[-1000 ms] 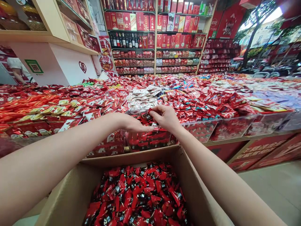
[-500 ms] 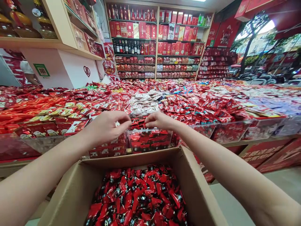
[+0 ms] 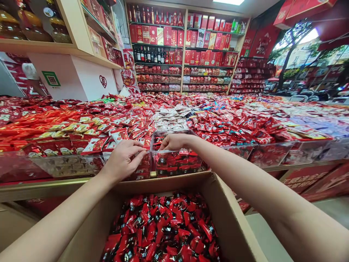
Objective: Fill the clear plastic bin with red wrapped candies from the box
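A clear plastic bin (image 3: pixel 176 159) holds red-and-black wrapped candies, seen through its front wall. My right hand (image 3: pixel 176 141) dips into it with the fingers bent down and together; the fingertips are partly hidden among the wrappers, so what they hold is unclear. At the bin's left corner, my left hand (image 3: pixel 125 159) is curled with thumb and fingers close together by the clear rim. Anything between those fingertips is too small to make out. Below both arms stands an open cardboard box (image 3: pixel 231 214) with many matching red-and-black candies (image 3: pixel 160 229) inside.
Bins of red packets (image 3: pixel 231 127) flank the candy bin, with white packets (image 3: pixel 170 118) behind it. A white pillar (image 3: pixel 92 78) rises at the left. Shelves with bottles and red boxes (image 3: pixel 159 36) line the back. Pale floor (image 3: pixel 267 233) shows at the right.
My left hand has moved left and down, from over the bin to its left corner. My right hand has moved slightly left and its fingers now point down into the bin.
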A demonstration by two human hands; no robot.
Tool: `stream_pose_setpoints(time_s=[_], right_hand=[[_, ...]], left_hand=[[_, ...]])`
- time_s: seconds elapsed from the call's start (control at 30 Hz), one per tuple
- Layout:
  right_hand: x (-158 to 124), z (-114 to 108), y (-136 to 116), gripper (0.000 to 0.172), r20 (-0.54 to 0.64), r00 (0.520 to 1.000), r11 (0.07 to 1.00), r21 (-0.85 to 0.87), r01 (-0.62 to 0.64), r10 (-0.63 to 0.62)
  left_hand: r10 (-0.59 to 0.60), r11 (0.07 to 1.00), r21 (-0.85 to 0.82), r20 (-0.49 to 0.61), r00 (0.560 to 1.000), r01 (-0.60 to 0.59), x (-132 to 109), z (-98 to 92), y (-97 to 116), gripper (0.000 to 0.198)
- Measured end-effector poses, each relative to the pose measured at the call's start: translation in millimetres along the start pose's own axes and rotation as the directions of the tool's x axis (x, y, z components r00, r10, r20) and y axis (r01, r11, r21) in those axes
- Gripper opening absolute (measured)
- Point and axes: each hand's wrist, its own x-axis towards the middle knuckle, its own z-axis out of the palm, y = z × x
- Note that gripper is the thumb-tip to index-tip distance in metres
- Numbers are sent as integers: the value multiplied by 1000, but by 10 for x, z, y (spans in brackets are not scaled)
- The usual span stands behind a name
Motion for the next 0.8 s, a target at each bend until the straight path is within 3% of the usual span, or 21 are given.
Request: stream_pose_setpoints(time_s=[0.3,0.8], right_hand=[[27,22,-34,26,184,977,959,238,-153,110],[64,26,-6,30,224,970,951,271,-151,90]], left_hand=[[14,1000,3,-47,999,-14,-47,38,-9,18],[25,999,22,-29,999,-24,-28,16,1,16]])
